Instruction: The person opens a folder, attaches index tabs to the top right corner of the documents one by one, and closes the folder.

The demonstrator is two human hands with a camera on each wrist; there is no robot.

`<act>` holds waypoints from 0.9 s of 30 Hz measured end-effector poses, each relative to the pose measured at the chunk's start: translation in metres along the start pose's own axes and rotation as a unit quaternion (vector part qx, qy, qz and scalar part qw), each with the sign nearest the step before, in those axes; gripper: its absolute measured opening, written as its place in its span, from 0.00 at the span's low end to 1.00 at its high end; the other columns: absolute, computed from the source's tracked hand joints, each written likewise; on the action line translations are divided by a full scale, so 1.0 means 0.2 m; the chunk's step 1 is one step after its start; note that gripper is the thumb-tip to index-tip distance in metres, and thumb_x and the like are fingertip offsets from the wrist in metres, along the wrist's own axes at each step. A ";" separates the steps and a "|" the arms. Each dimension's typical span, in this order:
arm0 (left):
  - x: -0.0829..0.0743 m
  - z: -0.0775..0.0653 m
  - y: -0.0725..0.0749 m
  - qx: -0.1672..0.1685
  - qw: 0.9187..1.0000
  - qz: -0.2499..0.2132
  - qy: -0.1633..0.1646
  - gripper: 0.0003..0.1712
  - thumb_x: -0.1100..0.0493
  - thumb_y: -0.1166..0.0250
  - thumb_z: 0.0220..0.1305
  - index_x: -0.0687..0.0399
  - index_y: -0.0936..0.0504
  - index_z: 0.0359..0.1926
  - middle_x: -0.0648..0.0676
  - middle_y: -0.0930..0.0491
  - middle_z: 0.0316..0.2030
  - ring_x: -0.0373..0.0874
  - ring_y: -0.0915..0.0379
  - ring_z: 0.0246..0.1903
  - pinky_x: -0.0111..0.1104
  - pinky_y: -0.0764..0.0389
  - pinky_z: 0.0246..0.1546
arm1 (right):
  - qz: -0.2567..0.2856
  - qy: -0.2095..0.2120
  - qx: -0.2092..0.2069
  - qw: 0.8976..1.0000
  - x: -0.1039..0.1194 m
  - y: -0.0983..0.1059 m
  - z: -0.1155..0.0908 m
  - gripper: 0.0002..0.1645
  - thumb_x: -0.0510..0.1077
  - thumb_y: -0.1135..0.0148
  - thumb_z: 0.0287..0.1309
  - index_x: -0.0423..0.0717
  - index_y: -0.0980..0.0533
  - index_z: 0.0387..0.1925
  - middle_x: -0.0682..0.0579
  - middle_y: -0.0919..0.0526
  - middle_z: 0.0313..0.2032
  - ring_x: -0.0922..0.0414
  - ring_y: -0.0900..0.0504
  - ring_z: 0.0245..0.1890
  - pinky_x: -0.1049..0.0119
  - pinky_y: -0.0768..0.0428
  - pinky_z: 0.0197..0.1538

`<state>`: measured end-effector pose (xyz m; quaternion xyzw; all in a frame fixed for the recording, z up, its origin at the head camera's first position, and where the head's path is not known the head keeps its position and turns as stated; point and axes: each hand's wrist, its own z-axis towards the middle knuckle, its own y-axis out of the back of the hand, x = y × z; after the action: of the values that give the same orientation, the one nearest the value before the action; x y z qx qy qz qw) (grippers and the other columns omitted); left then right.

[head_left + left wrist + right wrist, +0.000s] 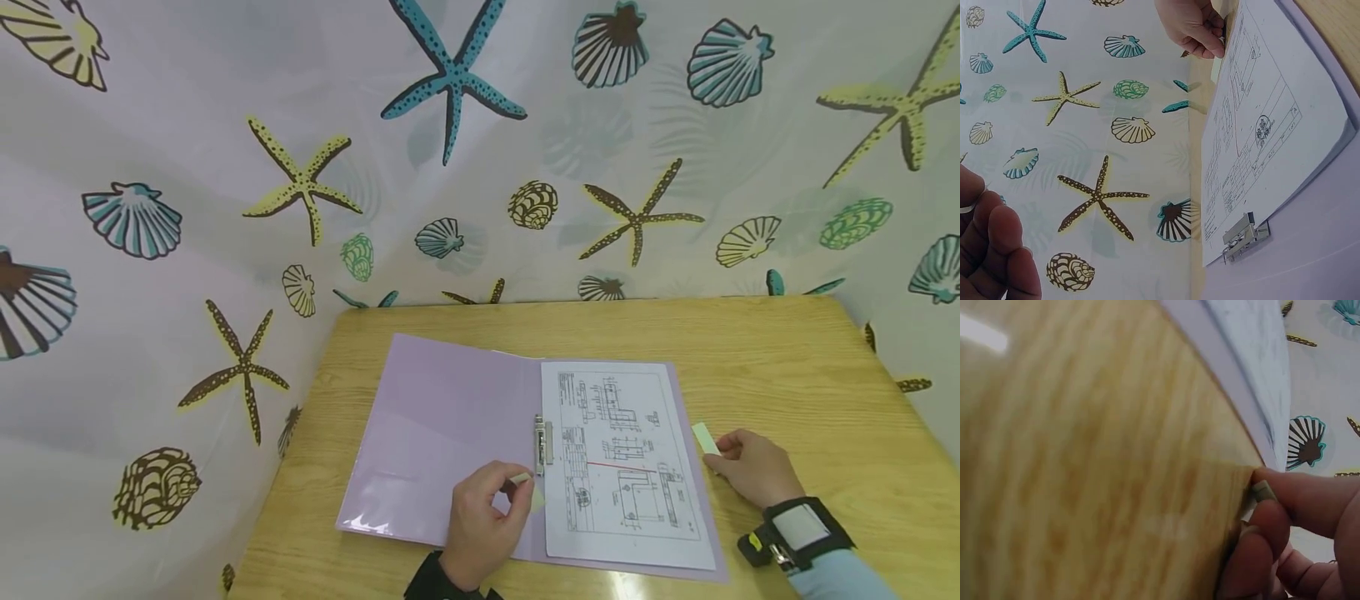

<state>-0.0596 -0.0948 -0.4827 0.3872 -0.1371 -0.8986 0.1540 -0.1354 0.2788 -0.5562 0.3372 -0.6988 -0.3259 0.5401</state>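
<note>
Left hand: the left hand (483, 521) has a small pale green slip (537, 498) in a pinch, thumb to finger, up over the light purple folder (442, 425)

Right hand: the right hand (757, 471) pinches a second green slip (703, 437), just beside the folder's right edge; I cannot tell if this slip touches the table (780, 367)

Folder: it lies wide open on the wood table, with its metal clip (539, 446) near the fold

Drawing sheet: the white drawing sheet (600, 533) lies flat on the right side of the folder, its left edge at the clip, with a thin red line across the drawing

Step in hand: it looks like the slips are being held ready by the sheet, and neither is down on it

Next move: I think it calls for a soft pinch and a slow, straight touch, so the slip does not bend

Careful: a slip this thin could stick to a finger or go on crooked
</note>
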 end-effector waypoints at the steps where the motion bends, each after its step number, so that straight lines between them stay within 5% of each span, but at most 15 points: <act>1: 0.00 0.00 0.00 0.000 1.000 0.000 0.000 0.07 0.68 0.40 0.57 0.53 0.21 0.35 0.46 0.21 0.28 0.30 0.27 0.25 0.20 0.26 0.26 | -0.009 0.003 -0.004 1.000 0.00 0.00 0.00 0.26 0.51 0.33 0.48 0.32 0.27 0.38 0.46 0.21 0.28 0.52 0.25 0.27 0.63 0.30 0.26; 27: -0.02 0.01 0.00 0.004 1.000 0.005 -0.005 0.06 0.68 0.39 0.57 0.53 0.21 0.34 0.45 0.21 0.28 0.30 0.28 0.25 0.20 0.26 0.26 | -0.031 -0.007 0.021 0.999 -0.01 0.03 0.00 0.28 0.56 0.38 0.51 0.34 0.28 0.38 0.46 0.23 0.28 0.53 0.27 0.26 0.62 0.31 0.26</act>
<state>-0.0590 -0.0931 -0.4792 0.3825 -0.1432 -0.8994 0.1559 -0.1360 0.2830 -0.5530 0.3675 -0.6983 -0.3299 0.5181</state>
